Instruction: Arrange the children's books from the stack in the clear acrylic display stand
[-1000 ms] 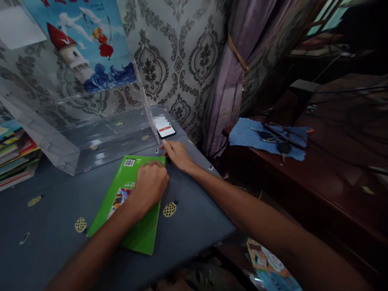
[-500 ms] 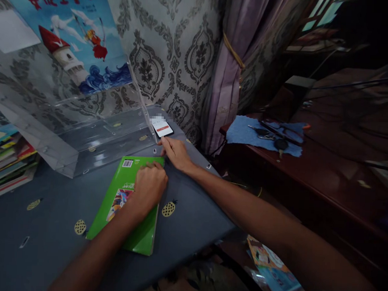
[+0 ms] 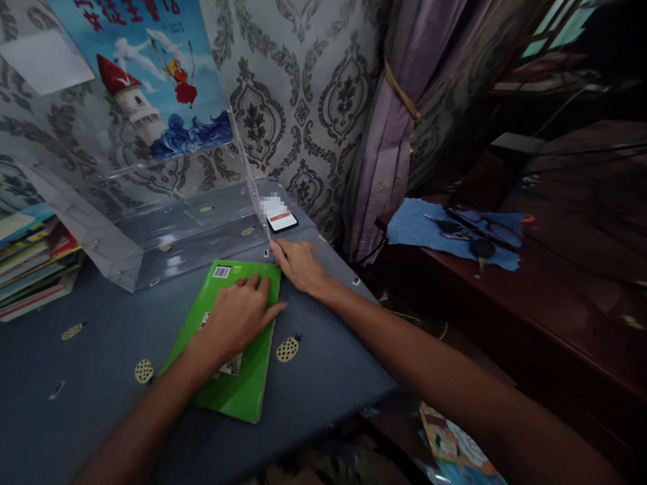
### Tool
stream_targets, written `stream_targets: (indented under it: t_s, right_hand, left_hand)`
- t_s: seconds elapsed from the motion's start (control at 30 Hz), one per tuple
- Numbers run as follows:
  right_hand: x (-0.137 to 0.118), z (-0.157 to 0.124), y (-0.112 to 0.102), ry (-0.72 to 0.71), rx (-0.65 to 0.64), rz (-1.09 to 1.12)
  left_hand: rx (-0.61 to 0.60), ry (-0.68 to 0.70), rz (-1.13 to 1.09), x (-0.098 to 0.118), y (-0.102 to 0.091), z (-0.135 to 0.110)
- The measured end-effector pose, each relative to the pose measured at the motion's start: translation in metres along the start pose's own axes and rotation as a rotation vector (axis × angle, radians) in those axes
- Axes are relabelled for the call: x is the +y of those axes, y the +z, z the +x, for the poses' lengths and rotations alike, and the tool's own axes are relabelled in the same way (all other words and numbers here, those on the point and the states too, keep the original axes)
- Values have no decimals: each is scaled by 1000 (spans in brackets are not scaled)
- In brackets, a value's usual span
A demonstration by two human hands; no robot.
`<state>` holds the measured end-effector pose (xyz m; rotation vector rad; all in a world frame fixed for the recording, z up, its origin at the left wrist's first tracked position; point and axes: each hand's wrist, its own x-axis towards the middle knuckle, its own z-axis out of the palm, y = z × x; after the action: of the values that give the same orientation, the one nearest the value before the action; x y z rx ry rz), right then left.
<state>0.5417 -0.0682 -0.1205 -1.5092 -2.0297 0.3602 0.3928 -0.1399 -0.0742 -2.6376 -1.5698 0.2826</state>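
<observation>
A green book (image 3: pixel 247 392) lies on the grey-blue table cover, its barcode at the top left corner. My left hand (image 3: pixel 239 310) rests palm down on the book, fingers and thumb spread, hiding much of its picture panel. Just beyond the book's top right corner is my right hand (image 3: pixel 300 265), its fingers drawn together near the front corner of the clear plastic stand (image 3: pixel 126 264). Whatever those fingertips hold, if anything, is hidden. Behind that hand lies a phone (image 3: pixel 282 222) with a lit screen.
Stacked books (image 3: pixel 30 268) stand at the left. A poster (image 3: pixel 149 59) hangs on the patterned wall. To the right, a reddish-brown table (image 3: pixel 544 307) carries a blue cloth (image 3: pixel 412 221) with keys (image 3: pixel 481 248) on it. Low at the right is another colourful book (image 3: pixel 462 452).
My left hand has uncurled from a fist and spread over the green book. My right hand stays near the same corner. The whole view has shifted slightly.
</observation>
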Motion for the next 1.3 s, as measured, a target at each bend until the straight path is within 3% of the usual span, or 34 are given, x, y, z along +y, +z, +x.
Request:
stream_targets:
  t_s: [0.17,0.3,0.43,0.63,1.0,1.3]
  right_hand:
    - [-10,-6,-2,-4,14,-177]
    - [-14,-10,0,-25,-18,-225]
    - [-16,-12,2,-36,-16,-214]
    - [-13,-2,7,-36,-13,-142]
    - [0,47,33,-109,-13,146]
    - [9,31,47,-212,-38,292]
  left_hand:
    - [-40,327,-225,-59,24,-45]
    - [-92,363,-259,-80,38,-81]
    - [-81,330,-224,-73,48,-99]
    - [51,301,-194,-61,61,-102]
    - [131,199,-114,-31,61,-83]
    - [264,154,-5,-15,70,-66]
